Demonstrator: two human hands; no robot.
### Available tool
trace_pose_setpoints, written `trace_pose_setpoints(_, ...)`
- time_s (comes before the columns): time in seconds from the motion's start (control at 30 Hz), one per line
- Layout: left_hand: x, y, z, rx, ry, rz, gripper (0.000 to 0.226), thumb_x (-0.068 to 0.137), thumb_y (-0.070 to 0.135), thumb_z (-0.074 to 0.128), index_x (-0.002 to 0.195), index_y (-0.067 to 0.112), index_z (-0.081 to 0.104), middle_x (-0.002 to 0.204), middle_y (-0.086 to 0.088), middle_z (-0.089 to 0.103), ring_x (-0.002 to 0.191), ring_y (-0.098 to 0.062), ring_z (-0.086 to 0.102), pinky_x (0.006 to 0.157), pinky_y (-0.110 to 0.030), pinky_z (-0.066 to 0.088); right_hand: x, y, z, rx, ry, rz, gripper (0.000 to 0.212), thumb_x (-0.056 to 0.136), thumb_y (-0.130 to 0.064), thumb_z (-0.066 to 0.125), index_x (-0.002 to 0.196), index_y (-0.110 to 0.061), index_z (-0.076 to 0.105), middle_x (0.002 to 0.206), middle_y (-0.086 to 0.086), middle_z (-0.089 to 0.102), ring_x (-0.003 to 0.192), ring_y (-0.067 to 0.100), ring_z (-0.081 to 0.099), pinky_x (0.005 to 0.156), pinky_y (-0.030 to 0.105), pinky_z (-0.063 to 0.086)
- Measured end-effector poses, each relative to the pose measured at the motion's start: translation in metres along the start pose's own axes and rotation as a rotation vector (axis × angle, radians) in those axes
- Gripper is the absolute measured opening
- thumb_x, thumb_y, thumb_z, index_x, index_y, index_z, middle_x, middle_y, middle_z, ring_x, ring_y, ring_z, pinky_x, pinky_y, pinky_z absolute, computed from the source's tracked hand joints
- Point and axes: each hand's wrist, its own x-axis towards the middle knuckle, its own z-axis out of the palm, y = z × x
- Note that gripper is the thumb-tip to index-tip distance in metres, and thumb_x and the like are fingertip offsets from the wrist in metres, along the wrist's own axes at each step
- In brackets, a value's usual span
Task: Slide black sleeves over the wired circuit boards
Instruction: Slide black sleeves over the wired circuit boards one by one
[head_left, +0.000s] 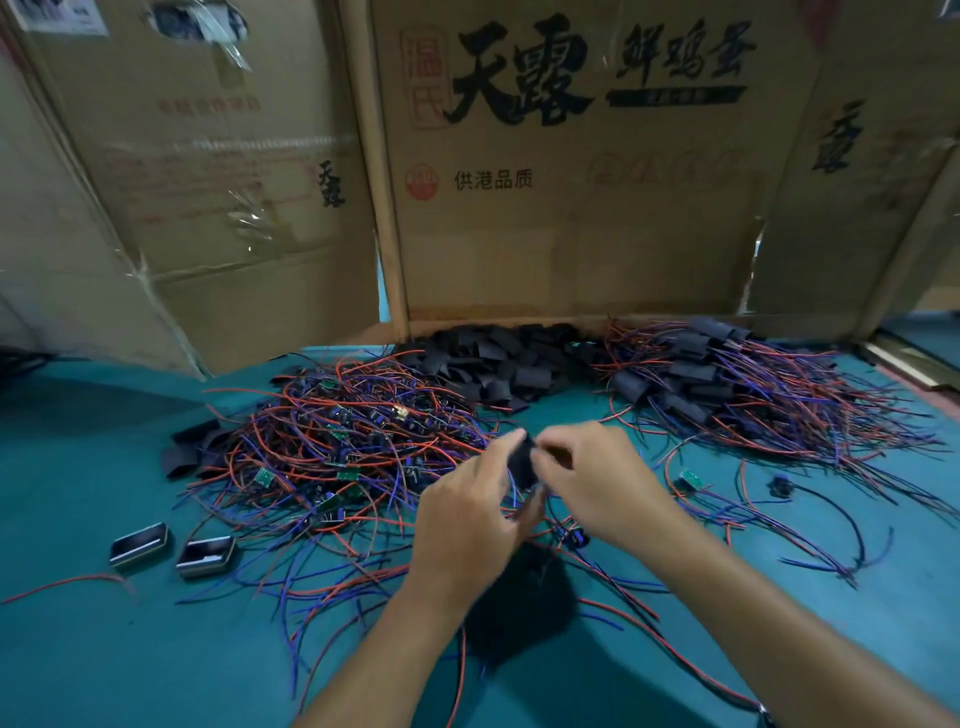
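Note:
My left hand (470, 512) and my right hand (597, 478) meet above the green table, both pinching one black sleeve (523, 465) held between them. Red and blue wires trail down from under the hands; the board itself is hidden by my fingers. A tangle of unsleeved wired boards (337, 441) lies to the left. At the back sits a heap of loose black sleeves (498, 364). A pile of sleeved boards (727, 384) with wires lies at the right.
Cardboard boxes (571, 182) wall off the back of the green table (104, 649). Two small black rectangular parts (171, 551) lie at the left. A single green board (691, 479) and a black-wired part (779, 486) lie right of my hands.

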Motion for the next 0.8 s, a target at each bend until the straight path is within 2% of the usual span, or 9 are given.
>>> trace_pose_setpoints(0.1, -0.004, 0.009, -0.001, -0.203, -0.077, -0.036, 0.055, 0.078, 0.045, 0.072, 0.125, 0.019, 0.061, 0.070, 0.016, 0.044, 0.064, -0.001, 0.045, 0.061, -0.025, 0.047, -0.029, 0.014, -0.009, 0.285, -0.033, 0.052, 0.023, 0.092, -0.014, 0.061, 0.069, -0.010, 0.063, 0.059, 0.004, 0.056, 0.058, 0.011, 0.047, 0.061, 0.037, 0.040)
trace_pose_setpoints(0.23, -0.006, 0.015, -0.002, -0.232, -0.161, -0.023, 0.057, 0.080, 0.041, 0.073, 0.130, 0.016, 0.059, 0.070, 0.011, 0.041, 0.064, -0.010, 0.045, 0.063, -0.032, 0.046, -0.042, 0.020, -0.009, 0.681, -0.091, 0.171, 0.019, 0.093, -0.008, 0.060, 0.078, -0.004, 0.071, 0.066, 0.009, 0.066, 0.062, 0.019, 0.058, 0.064, 0.034, 0.050)
trace_pose_setpoints(0.33, -0.006, 0.015, -0.004, -0.324, -0.151, -0.003, 0.053, 0.081, 0.032, 0.076, 0.128, 0.013, 0.060, 0.069, 0.008, 0.044, 0.064, -0.008, 0.045, 0.065, -0.019, 0.040, -0.044, 0.023, -0.009, 1.116, -0.228, 0.342, 0.033, 0.088, -0.026, 0.063, 0.089, 0.008, 0.065, 0.076, 0.023, 0.062, 0.065, 0.027, 0.061, 0.067, 0.031, 0.056)
trace_pose_setpoints(0.4, -0.007, 0.016, -0.006, -0.341, -0.134, 0.025, 0.052, 0.082, 0.035, 0.077, 0.126, 0.013, 0.062, 0.069, 0.006, 0.047, 0.064, -0.007, 0.045, 0.065, -0.015, 0.039, -0.045, 0.025, -0.012, 1.296, -0.369, 0.375, 0.030, 0.090, -0.030, 0.058, 0.086, -0.003, 0.069, 0.074, 0.015, 0.063, 0.062, 0.018, 0.064, 0.067, 0.030, 0.057)
trace_pose_setpoints(0.47, -0.006, 0.018, -0.008, -0.358, -0.129, 0.058, 0.052, 0.081, 0.041, 0.074, 0.124, 0.013, 0.063, 0.070, 0.005, 0.050, 0.064, -0.007, 0.046, 0.065, -0.015, 0.040, -0.047, 0.029, -0.012, 1.400, -0.474, 0.356, 0.029, 0.095, -0.028, 0.051, 0.091, -0.008, 0.072, 0.079, 0.009, 0.068, 0.066, 0.015, 0.065, 0.079, 0.036, 0.056)
trace_pose_setpoints(0.53, -0.005, 0.018, -0.010, -0.349, -0.142, 0.117, 0.055, 0.082, 0.045, 0.072, 0.125, 0.013, 0.064, 0.075, 0.007, 0.054, 0.067, -0.007, 0.048, 0.068, -0.015, 0.042, -0.047, 0.030, -0.008, 1.462, -0.500, 0.371, 0.031, 0.095, -0.025, 0.055, 0.112, -0.001, 0.064, 0.096, 0.017, 0.069, 0.075, 0.020, 0.065, 0.089, 0.041, 0.052)
trace_pose_setpoints(0.6, -0.003, 0.011, -0.014, -0.304, -0.177, 0.163, 0.059, 0.085, 0.054, 0.067, 0.129, 0.015, 0.063, 0.083, 0.007, 0.058, 0.072, -0.007, 0.050, 0.073, -0.015, 0.042, -0.046, 0.031, -0.005, 1.495, -0.470, 0.408, 0.035, 0.088, -0.024, 0.067, 0.114, -0.002, 0.060, 0.095, 0.016, 0.069, 0.074, 0.021, 0.065, 0.084, 0.039, 0.053)
trace_pose_setpoints(0.67, 0.002, -0.007, -0.021, -0.243, -0.193, 0.067, 0.054, 0.089, 0.059, 0.059, 0.126, 0.021, 0.064, 0.086, 0.010, 0.058, 0.080, -0.005, 0.051, 0.077, -0.018, 0.042, -0.044, 0.030, -0.006, 1.499, -0.413, 0.474, 0.041, 0.077, -0.026, 0.071, 0.108, 0.000, 0.063, 0.081, 0.012, 0.068, 0.065, 0.019, 0.063, 0.069, 0.032, 0.057)
trace_pose_setpoints(0.8, 0.010, -0.063, -0.033, 0.105, -0.112, -0.240, 0.009, 0.095, 0.024, 0.061, 0.098, 0.018, 0.066, 0.094, 0.006, 0.058, 0.097, -0.015, 0.049, 0.088, -0.031, 0.043, -0.041, 0.032, -0.012, 1.534, -0.324, 0.507, 0.043, 0.078, -0.027, 0.065, 0.106, 0.006, 0.066, 0.083, 0.015, 0.067, 0.064, 0.020, 0.064, 0.059, 0.028, 0.057)
